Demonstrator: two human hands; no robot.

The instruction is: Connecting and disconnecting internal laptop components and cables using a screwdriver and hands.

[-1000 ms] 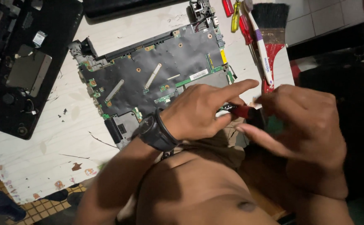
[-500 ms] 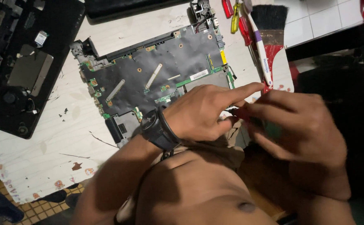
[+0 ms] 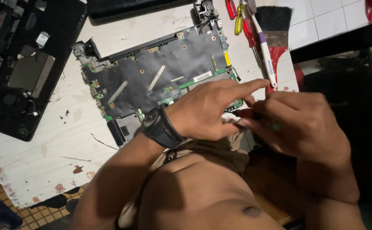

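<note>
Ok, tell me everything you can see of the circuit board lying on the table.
The circuit board lies flat on the white table, turned at a slant. Most of its face is covered by black film, with green board showing at the edges. Two pale metal strips, small copper-coloured rings, a white label and a yellow patch sit on it. Connectors line its upper edge. The left hand covers its near right corner; whether it touches is unclear.

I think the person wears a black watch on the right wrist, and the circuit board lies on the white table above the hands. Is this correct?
Not quite. The head view shows the black watch on the left wrist, behind the left hand, not on the right. The rest holds: the circuit board lies on the white table above the hands.
</note>
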